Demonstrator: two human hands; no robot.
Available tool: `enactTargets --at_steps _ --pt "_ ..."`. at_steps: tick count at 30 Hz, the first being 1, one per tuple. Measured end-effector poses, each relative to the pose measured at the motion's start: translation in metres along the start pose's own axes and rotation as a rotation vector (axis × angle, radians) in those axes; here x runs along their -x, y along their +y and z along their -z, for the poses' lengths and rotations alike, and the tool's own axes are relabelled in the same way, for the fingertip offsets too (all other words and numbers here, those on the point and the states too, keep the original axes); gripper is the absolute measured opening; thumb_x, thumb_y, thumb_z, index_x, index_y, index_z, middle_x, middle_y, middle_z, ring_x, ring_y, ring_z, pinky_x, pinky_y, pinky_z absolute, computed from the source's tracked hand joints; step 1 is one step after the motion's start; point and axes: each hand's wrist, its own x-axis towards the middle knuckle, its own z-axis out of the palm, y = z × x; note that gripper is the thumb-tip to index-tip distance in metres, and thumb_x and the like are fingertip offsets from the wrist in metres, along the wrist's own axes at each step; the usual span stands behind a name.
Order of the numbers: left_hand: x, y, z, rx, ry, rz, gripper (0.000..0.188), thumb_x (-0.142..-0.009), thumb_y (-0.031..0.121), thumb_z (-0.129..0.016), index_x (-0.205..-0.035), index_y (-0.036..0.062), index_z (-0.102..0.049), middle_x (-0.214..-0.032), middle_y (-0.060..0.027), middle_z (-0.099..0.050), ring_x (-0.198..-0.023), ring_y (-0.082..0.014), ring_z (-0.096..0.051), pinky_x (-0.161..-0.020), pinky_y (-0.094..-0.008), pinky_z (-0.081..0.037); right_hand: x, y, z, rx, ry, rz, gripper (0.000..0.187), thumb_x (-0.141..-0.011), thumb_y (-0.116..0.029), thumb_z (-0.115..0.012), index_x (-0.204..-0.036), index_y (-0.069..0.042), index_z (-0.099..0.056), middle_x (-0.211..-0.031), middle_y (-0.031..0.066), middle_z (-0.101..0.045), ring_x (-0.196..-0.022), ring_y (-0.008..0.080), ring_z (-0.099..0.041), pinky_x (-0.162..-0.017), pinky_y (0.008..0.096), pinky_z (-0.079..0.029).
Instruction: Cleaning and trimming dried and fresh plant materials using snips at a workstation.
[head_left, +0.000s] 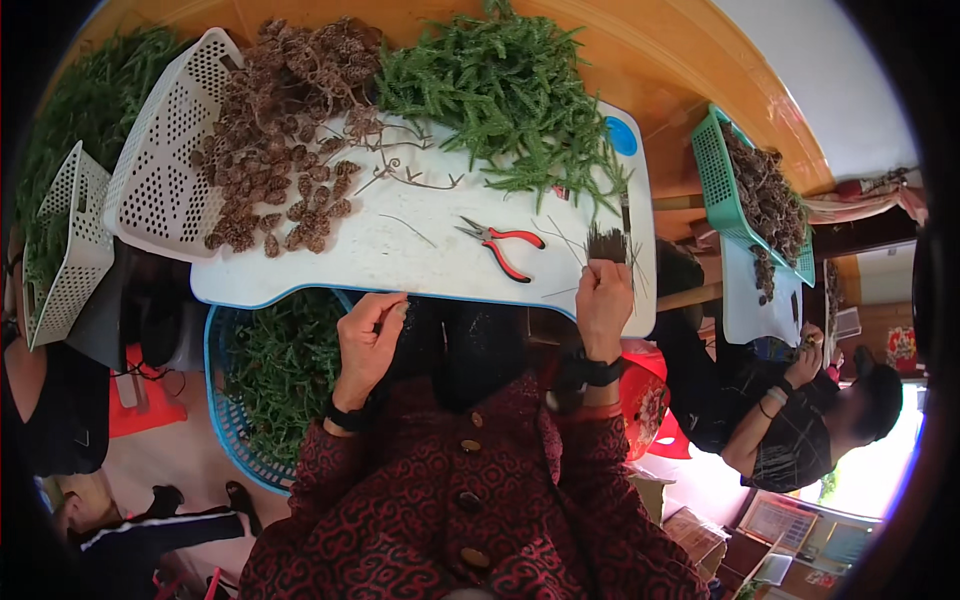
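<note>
Over the table's front edge, my left hand is closed, thumb and fingertips together; whatever is between them is too small to make out. At the right end of the white table, my right hand has its curled fingers on the lower end of a bundle of thin dark wires. A few loose wires lie around it. Red-handled pliers rest with parted handles between my hands. Small brown pine cones are heaped at the left, and green artificial pine sprigs at the back.
White perforated baskets stand at the left, with more greenery beside them. A blue basket of sprigs sits below the front edge. To the right, another person works beside a green basket of brown cones.
</note>
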Motion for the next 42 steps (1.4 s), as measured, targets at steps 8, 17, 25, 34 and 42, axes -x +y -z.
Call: enactTargets --at_steps 8,17,25,34,42 --pt "0.016 -0.008 -0.020 -0.013 -0.063 0.043 0.012 -0.089 0.001 -0.068 -0.100 -0.0008 -0.070 -0.081 -0.0073 -0.066 -0.066 -0.0106 -0.059 -0.061 -0.0247 -0.047 -0.002 0.026 -0.017 0.105 -0.015 -0.096 0.013 -0.083 -0.014 -0.068 -0.087 -0.002 -0.066 -0.085 0.0169 -0.063 -0.082 0.0382 -0.062 -0.071 0.0487 -0.050" --pt "0.026 0.003 -0.037 -0.026 -0.076 -0.029 0.012 -0.088 0.001 -0.068 -0.100 -0.0005 -0.070 -0.081 -0.0074 -0.066 -0.067 -0.0122 -0.060 -0.060 -0.0256 -0.047 -0.016 0.039 -0.026 0.039 -0.078 -0.029 0.011 -0.086 -0.012 -0.063 -0.082 -0.002 -0.062 -0.085 0.0189 -0.062 -0.082 0.0401 -0.062 -0.072 0.0500 -0.050" --pt "0.032 0.001 -0.037 -0.045 -0.065 0.000 0.012 -0.089 0.002 -0.067 -0.100 -0.0012 -0.070 -0.079 -0.0057 -0.064 -0.068 -0.0101 -0.059 -0.061 -0.0243 -0.046 -0.016 0.042 -0.023 -0.045 0.022 0.012 0.014 -0.088 -0.012 -0.062 -0.083 0.001 -0.062 -0.080 0.0199 -0.065 -0.074 0.0371 -0.064 -0.068 0.0446 -0.051" --pt "0.035 0.001 -0.040 -0.039 -0.099 0.021 0.012 -0.089 0.002 -0.067 -0.100 -0.0011 -0.070 -0.078 -0.0058 -0.063 -0.067 -0.0103 -0.058 -0.059 -0.0241 -0.045 -0.025 0.053 -0.032 -0.218 -0.021 -0.086 0.012 -0.092 -0.009 -0.060 -0.092 0.003 -0.057 -0.072 0.0146 -0.065 -0.054 0.0226 -0.064 -0.055 0.0358 -0.051" --pt "0.036 -0.004 -0.040 -0.056 -0.101 0.019 0.012 -0.088 0.002 -0.068 -0.100 -0.0002 -0.071 -0.077 -0.0065 -0.063 -0.065 -0.0112 -0.057 -0.057 -0.0251 -0.043 -0.030 0.047 -0.021 -0.232 -0.095 0.077 0.013 -0.086 -0.007 -0.066 -0.095 0.002 -0.067 -0.075 0.0159 -0.069 -0.065 0.0248 -0.069 -0.060 0.0343 -0.052"
